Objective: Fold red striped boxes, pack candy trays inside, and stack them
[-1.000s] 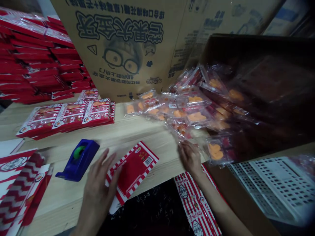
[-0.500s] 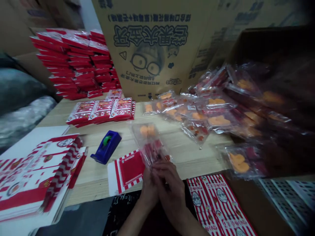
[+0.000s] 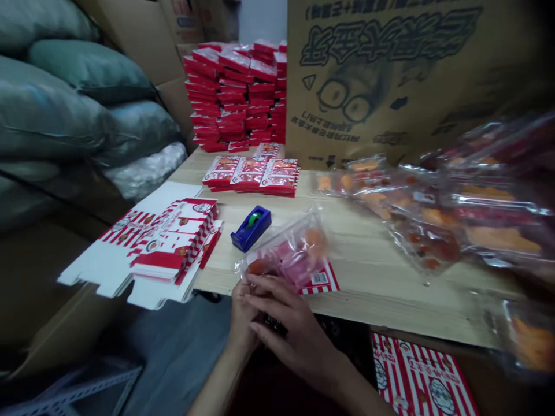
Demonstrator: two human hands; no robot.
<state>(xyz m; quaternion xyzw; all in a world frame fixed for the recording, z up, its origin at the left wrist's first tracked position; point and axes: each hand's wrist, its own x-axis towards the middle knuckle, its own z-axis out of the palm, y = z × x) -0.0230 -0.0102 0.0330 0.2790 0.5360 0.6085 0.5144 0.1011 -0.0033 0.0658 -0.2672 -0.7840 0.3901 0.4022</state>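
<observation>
A clear plastic bag of pink and orange candies [image 3: 299, 257] slants over the front edge of the table. My left hand [image 3: 243, 312] is closed at the bag's near left end, fingers bent around it. Against it lies my right hand [image 3: 288, 315], its fingers curled over the same end; the exact grip is partly hidden. A red-and-white striped card [image 3: 325, 278] shows from beneath the bag. Just beyond, a blue tape dispenser [image 3: 251, 228] with a green core stands on the table.
Flat striped boxes [image 3: 173, 237] are piled at left. Filled packs [image 3: 251, 173] lie behind, before a tall stack of red packs [image 3: 236, 95]. A large carton [image 3: 368, 86] stands at the back. Loose candy bags [image 3: 433, 214] spread across the right; striped sheets [image 3: 420, 370] lie below the table edge.
The view has swung left, so the table things appear further right. The candy bag has turned, its far end now pointing right, and it covers most of the striped card.
</observation>
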